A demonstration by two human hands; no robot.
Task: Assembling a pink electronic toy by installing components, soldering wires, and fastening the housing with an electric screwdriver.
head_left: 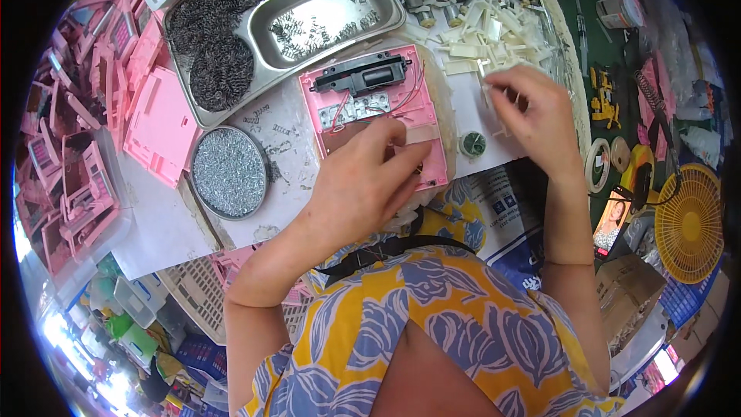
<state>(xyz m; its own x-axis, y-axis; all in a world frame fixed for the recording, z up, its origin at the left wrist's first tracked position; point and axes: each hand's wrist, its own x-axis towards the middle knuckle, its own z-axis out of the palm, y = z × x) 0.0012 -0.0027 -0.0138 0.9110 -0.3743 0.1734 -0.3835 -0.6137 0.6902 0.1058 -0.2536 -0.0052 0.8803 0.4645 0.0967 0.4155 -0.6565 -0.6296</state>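
Note:
A pink plastic casing [431, 112] lies open on the table in front of me. Inside it sit a black mechanism [363, 76], a metal plate [353, 111] and thin wires. My left hand [363, 177] rests over the casing's near part, fingers curled together and hiding what is under them. A pale strip [421, 133] shows beside its fingertips. To the right, my right hand [536, 116] has thumb and forefinger closed on a small white plastic piece [485, 76], at the near edge of a pile of white plastic parts [494, 31].
A metal tray [394, 11] of dark springs stands at the back left. Nearer is a round dish [230, 173] of small metal pieces. Pink casings [158, 127] are heaped at the left. A small green round container [472, 144] stands between my hands. A yellow fan [689, 224] is far right.

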